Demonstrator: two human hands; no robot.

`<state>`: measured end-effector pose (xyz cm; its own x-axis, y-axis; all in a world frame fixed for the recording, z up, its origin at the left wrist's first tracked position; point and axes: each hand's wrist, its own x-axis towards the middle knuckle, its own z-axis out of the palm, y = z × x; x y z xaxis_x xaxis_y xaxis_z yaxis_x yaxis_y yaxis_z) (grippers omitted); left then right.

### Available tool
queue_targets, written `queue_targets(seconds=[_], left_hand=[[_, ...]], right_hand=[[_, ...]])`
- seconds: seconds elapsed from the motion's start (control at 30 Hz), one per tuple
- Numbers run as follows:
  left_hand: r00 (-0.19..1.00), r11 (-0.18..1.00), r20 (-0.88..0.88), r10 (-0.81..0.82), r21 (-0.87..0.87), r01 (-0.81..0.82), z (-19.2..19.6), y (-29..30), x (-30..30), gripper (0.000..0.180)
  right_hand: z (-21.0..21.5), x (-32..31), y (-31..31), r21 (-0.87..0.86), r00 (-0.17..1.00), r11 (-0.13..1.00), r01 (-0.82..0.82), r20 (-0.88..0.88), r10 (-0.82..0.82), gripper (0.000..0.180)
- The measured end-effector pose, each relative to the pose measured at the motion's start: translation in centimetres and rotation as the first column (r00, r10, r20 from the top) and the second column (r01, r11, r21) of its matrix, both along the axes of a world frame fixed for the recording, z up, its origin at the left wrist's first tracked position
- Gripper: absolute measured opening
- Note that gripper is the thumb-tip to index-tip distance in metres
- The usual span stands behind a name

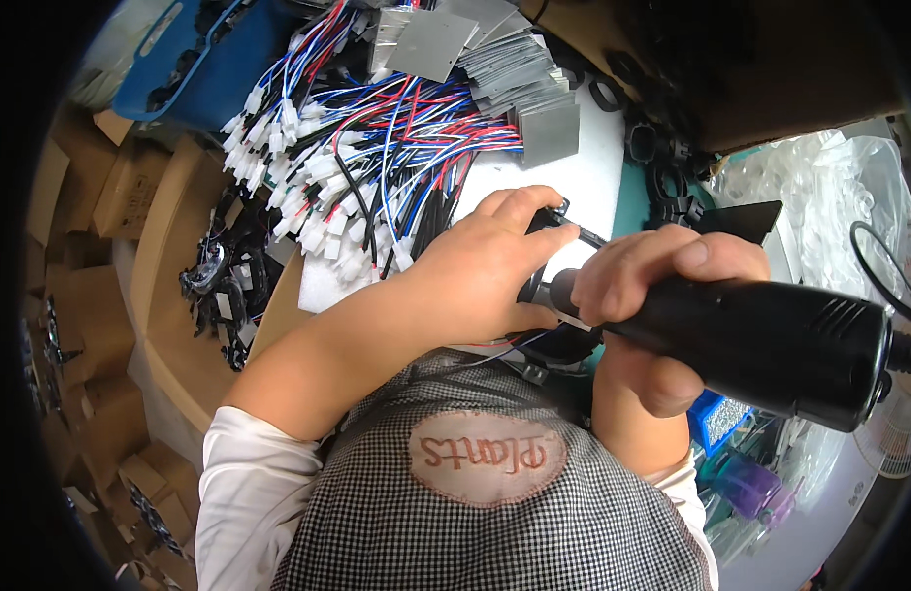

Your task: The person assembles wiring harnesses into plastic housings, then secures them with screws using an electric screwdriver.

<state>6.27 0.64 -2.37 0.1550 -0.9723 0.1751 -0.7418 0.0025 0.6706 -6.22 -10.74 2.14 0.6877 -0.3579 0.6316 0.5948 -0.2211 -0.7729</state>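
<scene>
My right hand [662, 271] is wrapped around a thick black electric screwdriver [780, 345], which lies nearly level with its tip toward the left. Fingers and thumb of my left hand [475, 266] are closed on a small black part [586, 235], most of it hidden behind the hand. The screwdriver's tip meets this part between my two hands, though the exact contact is covered. Thin red and blue wires [495, 342] show just below the left hand. Beyond it, white foam [598, 163] lies under bundles of wires with white connectors [327, 187].
Thin grey metal plates [551, 133] are stacked at the back. A blue basket [130, 94] of black parts stands far left, above cardboard boxes [91, 305]. At right are clear plastic bags [835, 187], a blue box of small metal pieces [719, 416] and a purple container [749, 485].
</scene>
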Motion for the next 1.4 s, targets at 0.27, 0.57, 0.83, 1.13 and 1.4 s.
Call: queue_targets(seconds=[0.27,0.57,0.83,1.13,1.4], left_hand=[[0.998,0.998,-0.035,0.046,-0.038,-0.047,-0.3,0.1,-0.7,0.069],[0.872,0.871,0.114,0.476,-0.194,-0.45,4.8,10.6,5.7,0.071],[0.037,0.126,-0.8,0.599,0.049,-0.991,-11.6,34.3,12.2,0.043],[-0.213,-0.117,-0.878,0.429,0.18,-0.977,-14.9,34.3,12.2,0.033],[0.293,0.297,-0.704,0.647,-0.121,-0.947,-2.4,17.2,13.4,0.035]], right_hand=[[-1.5,-0.9,-0.1,0.365,0.976,0.93,-0.047,0.217,-0.036,0.069],[3.3,-5.1,-0.3,0.372,0.923,0.923,-0.099,0.38,-0.054,0.067],[1.9,-6.0,-1.3,0.426,0.933,0.9,-0.091,0.352,-0.072,0.064],[0.5,-6.9,-1.8,0.476,0.943,0.88,-0.007,0.297,-0.153,0.065],[-1.3,-7.7,-1.6,0.457,0.942,0.884,0.096,0.246,-0.229,0.066]])
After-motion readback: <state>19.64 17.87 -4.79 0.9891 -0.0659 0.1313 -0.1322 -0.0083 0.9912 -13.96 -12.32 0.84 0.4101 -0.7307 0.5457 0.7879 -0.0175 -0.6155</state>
